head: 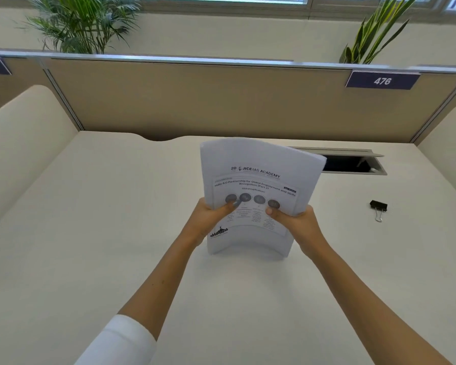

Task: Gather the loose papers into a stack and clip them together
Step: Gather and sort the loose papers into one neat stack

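White desk (90,233) fills frame. Paper stack (258,185) at centre, upright, bottom edge on desk, bowed. Left hand (208,219) grips stack's left edge, thumb on printed front; right hand (298,222) grips right edge, thumb on front. Black binder clip (378,208) lies on desk, right of centre, well apart from stack.

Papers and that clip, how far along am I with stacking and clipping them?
Gathering looks done: the papers form one stack, stood on its bottom edge on the desk. In hand: left hand and right hand grip its sides, apparently squaring it. Left: the black binder clip lies untouched to the right, not yet on the stack.
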